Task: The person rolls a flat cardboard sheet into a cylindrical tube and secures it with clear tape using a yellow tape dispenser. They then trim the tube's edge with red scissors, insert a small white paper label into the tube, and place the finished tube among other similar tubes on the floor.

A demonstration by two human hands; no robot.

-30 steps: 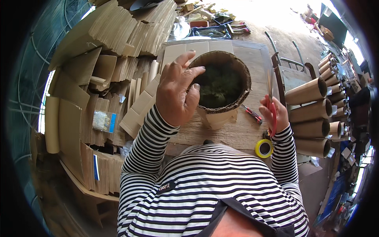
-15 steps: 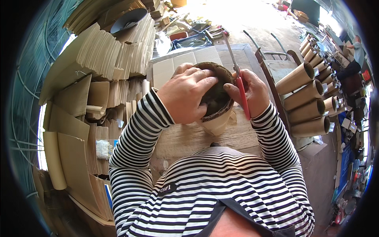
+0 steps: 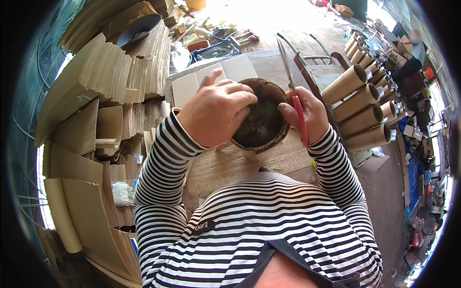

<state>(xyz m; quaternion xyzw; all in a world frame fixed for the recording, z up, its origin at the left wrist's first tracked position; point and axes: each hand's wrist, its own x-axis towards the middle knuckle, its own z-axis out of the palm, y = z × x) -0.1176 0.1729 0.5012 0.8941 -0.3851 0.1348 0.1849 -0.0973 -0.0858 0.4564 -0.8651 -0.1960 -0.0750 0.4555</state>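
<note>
A round, tube-like container [image 3: 257,145] of brown card with a rough rim and dark inside stands between my hands, its mouth tilted toward me. My left hand [image 3: 216,110] is at its left rim, fingers bent in over the edge and the tips drawn together; one finger sticks up. Whatever those fingertips hold, if anything, is hidden. My right hand [image 3: 311,111] grips red-handled scissors [image 3: 300,117], blades pointing up and away, while its thumb rests over the container's right rim.
Under the container is a worn wooden tabletop [image 3: 216,173] with a cardboard sheet [image 3: 185,89] on its far left. Stacked flattened cardboard [image 3: 96,72] crowds the left. Several brown tubes [image 3: 353,108] lie on the right beside a metal-framed cart [image 3: 317,62]. Another person [image 3: 416,45] is far right.
My left hand has drawn back from inside the container to its left rim, and one finger has lifted. The container's mouth has tipped toward me. My right hand still holds the scissors.
</note>
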